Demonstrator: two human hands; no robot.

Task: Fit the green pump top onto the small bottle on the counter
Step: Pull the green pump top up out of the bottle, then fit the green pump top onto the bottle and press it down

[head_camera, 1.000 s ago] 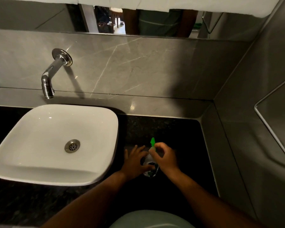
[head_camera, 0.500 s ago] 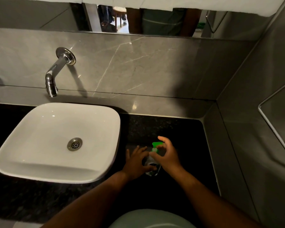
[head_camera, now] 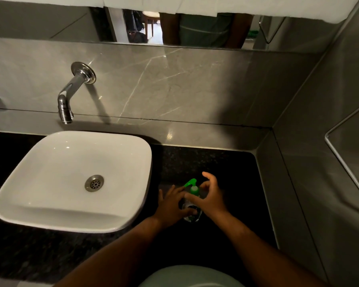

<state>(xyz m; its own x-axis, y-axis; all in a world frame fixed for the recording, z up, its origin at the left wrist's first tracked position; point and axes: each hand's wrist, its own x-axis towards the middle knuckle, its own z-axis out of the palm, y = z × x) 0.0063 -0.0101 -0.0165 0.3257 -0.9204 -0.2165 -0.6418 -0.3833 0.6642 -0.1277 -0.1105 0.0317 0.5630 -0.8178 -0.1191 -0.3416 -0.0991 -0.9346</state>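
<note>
A small clear bottle (head_camera: pixel 192 214) stands on the black counter (head_camera: pixel 226 166), right of the sink. The green pump top (head_camera: pixel 192 186) sits on its neck, nozzle pointing up-left. My left hand (head_camera: pixel 172 206) wraps the bottle's left side and holds it. My right hand (head_camera: pixel 210 198) curls around the pump's collar from the right, thumb and fingers at the neck, index finger raised. Most of the bottle's body is hidden between my hands.
A white basin (head_camera: pixel 75 179) with a metal drain fills the left of the counter, under a chrome wall tap (head_camera: pixel 71 94). Grey stone walls close the back and right. A metal-framed panel (head_camera: pixel 348 154) juts from the right wall.
The green nozzle has swung from pointing straight up, to the right, then to the up-left, as my right hand turns the pump top. My left hand stays on the bottle.
</note>
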